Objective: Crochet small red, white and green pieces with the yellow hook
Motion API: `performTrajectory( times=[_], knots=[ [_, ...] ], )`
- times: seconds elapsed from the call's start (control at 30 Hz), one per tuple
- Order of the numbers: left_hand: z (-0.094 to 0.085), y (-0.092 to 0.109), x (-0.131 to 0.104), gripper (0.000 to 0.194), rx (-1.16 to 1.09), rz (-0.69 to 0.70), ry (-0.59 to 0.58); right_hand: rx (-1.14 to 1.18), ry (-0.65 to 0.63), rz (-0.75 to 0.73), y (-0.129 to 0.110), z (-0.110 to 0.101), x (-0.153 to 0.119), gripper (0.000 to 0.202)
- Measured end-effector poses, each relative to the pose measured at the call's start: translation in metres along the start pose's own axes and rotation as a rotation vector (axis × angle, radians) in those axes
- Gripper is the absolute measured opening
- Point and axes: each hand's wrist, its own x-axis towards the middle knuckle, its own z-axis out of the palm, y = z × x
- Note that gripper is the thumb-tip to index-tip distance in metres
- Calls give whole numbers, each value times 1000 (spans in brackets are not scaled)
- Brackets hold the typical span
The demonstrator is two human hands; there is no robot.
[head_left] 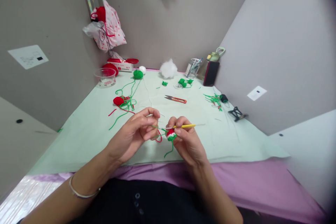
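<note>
Just above the table's near edge, my right hand grips a yellow-handled crochet hook, its thin metal shaft pointing left. Under the hook, a small crocheted piece in red, white and green is pinched by the same hand, and a green tail dangles from it. My left hand faces it, with fingers curled and closed on green yarn that runs to the hook's tip. A red strand loops down beside the left fingertips.
Thread snips lie mid-table. To the left are a red yarn ball with tangled strands, a green ball and a clear tub. Stuffing, green crocheted bits, a phone and yarn scraps sit further back and right.
</note>
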Motion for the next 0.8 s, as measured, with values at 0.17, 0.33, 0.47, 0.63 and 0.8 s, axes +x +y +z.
performTrajectory(
  times=[0.17,0.33,0.47,0.63,0.8],
  knots=[
    [-7,8,3,24,661,311,127,33,-5,20,0,0,-1,24],
    [-11,15,1,28,381,254,16,64,47,-9,-6,-1,-1,23],
    [-22,16,4,21,643,332,169,68,76,-11,-11,-2,-1,21],
    [-24,9,1,7,1230,713,377,-51,252,-123,-9,-6,2,20],
    [-1,-17,-7,15,1067,785,144,-205,261,-247,1,-2,2,13]
  ],
)
